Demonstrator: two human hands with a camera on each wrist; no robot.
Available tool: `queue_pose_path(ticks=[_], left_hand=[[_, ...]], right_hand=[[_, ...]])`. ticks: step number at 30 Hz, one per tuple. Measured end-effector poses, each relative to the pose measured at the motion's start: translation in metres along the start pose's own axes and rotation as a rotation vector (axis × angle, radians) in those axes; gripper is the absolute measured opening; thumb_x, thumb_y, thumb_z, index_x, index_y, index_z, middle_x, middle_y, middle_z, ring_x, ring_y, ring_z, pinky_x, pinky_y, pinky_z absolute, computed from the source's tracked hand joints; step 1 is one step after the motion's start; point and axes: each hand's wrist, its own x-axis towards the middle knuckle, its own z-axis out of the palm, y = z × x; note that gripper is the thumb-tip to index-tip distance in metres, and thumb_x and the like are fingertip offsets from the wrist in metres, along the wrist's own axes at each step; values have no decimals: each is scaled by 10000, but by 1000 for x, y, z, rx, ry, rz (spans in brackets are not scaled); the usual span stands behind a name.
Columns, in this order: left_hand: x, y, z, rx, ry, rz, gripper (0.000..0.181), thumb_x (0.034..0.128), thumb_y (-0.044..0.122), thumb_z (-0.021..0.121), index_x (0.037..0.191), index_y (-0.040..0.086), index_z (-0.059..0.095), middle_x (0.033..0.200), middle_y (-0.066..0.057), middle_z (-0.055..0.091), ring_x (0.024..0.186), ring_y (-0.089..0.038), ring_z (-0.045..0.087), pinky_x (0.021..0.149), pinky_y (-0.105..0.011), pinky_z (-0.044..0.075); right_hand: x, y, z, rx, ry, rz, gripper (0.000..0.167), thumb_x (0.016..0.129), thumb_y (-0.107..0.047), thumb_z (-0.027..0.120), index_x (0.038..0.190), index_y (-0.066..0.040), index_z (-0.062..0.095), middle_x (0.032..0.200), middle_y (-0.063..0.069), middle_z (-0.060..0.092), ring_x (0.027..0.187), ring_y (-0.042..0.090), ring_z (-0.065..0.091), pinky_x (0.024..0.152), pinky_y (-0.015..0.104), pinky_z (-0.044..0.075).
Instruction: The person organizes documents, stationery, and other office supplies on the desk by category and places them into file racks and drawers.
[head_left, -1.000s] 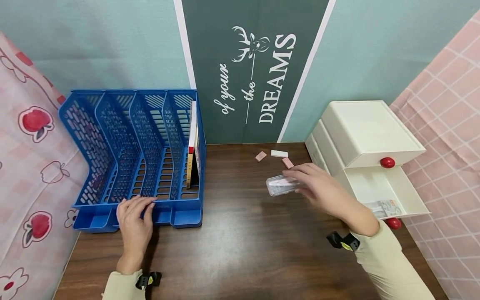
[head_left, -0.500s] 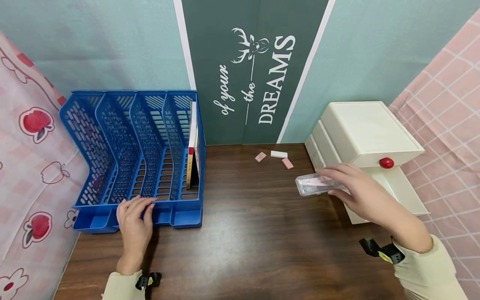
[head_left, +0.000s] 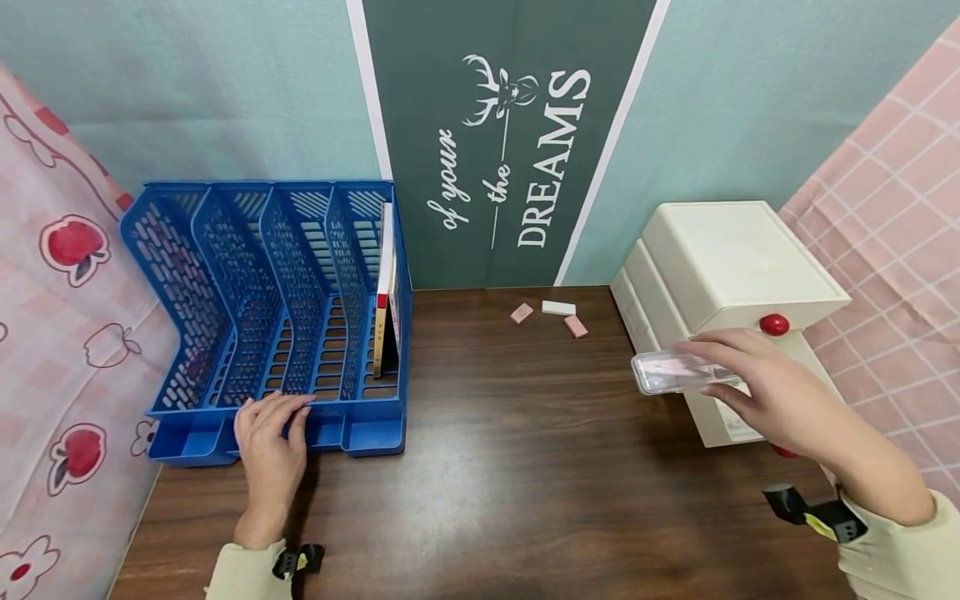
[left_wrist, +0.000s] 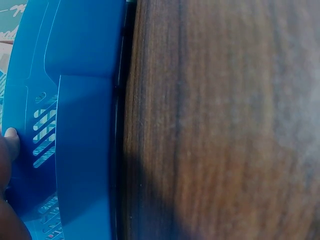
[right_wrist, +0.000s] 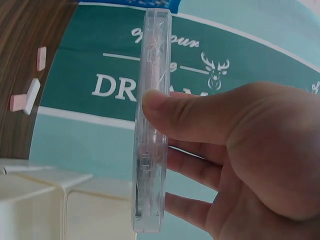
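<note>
In the head view my right hand (head_left: 772, 392) holds a small clear plastic case (head_left: 663, 372) above the drawer. The right wrist view shows the thumb across one face of the transparent case (right_wrist: 152, 130), with fingers on the other side. Something pale pink shows inside it; I cannot tell what. A pulled-out drawer (head_left: 708, 417) of the white drawer unit (head_left: 750, 250) lies partly behind that hand. At left, my left hand (head_left: 270, 442) grips the front rim of a blue file rack (head_left: 375, 407), its fingers bent over the edge.
Two pink erasers (head_left: 521, 313) and a white one (head_left: 558, 308) lie on the brown table (head_left: 487, 483) near the back wall. A thin book (head_left: 382, 292) stands in the rack's right compartment. A red knob (head_left: 774, 325) sticks out from the upper drawer.
My right hand has carried the clear case to the right, from over the table to the opened drawer. The left hand has stayed on the rack.
</note>
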Motion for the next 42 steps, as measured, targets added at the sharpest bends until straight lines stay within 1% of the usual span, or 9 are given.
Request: queue_pose_path(ticks=[4,6,8,11,12,22,29,35,42], left_hand=[[0,0,0,1,-2,0,183,845,-134,730,982,-17,763,1000,-233,738,1110,-456,564,1113,-584,246],[0,0,0,2,-4,-2,181,848,-132,729,984,-17,763,1004,-232,739,1113,-457,564,1115,-584,244],[0,0,0,4,-5,-3,176,851,-127,727,984,-18,763,1006,-234,738,1115,-458,563,1117,-584,243],[0,0,0,9,-6,1,167,856,-120,725,986,-22,762,1006,-238,737,1119,-453,562,1114,-587,244],[1,-1,0,9,-4,2,167,855,-121,725,985,-24,762,1005,-239,737,1117,-454,563,1113,-589,246],[0,-4,0,22,-23,2,155,870,-86,732,996,-5,771,1022,-214,744,1143,-435,567,1127,-581,234],[0,-5,-1,25,-45,-3,138,902,-50,719,1019,0,773,1045,-210,744,1162,-428,564,1123,-595,232],[0,-5,-1,23,-37,-11,141,894,-63,720,1011,-4,771,1037,-217,742,1157,-429,559,1127,-584,231],[-1,-4,0,14,-4,2,171,853,-112,735,989,-14,769,1007,-230,739,1131,-444,558,1134,-549,231]], right_hand=[[-7,7,-6,12,-13,7,665,1001,-592,402,1279,-43,653,1208,128,647,1137,134,523,1051,43,214],[-11,9,-9,8,-25,23,494,982,-438,630,1284,-49,654,1215,122,649,1144,118,511,1044,47,208],[-15,11,-12,-10,-39,50,467,858,-197,811,1278,-60,660,1214,113,651,1131,127,506,1035,46,201],[-21,15,-14,-51,-59,81,756,555,86,877,1260,-87,665,1201,100,649,1087,156,501,997,44,205],[-23,16,-14,-56,-63,93,769,539,101,881,1251,-93,669,1193,94,649,1082,140,495,983,38,209],[-44,45,-13,-75,-89,110,761,483,106,895,1181,-93,667,1148,106,643,1156,-56,408,941,16,207],[-59,62,-10,-70,-115,127,712,477,116,906,1123,-87,686,1072,100,680,1083,-146,399,879,30,268],[-69,73,-9,-72,-134,129,664,465,102,899,1065,-99,698,1005,25,665,1008,-113,462,841,49,297],[-73,76,-13,-108,-248,264,586,505,57,926,1024,-113,714,995,69,700,898,-37,539,718,109,376]])
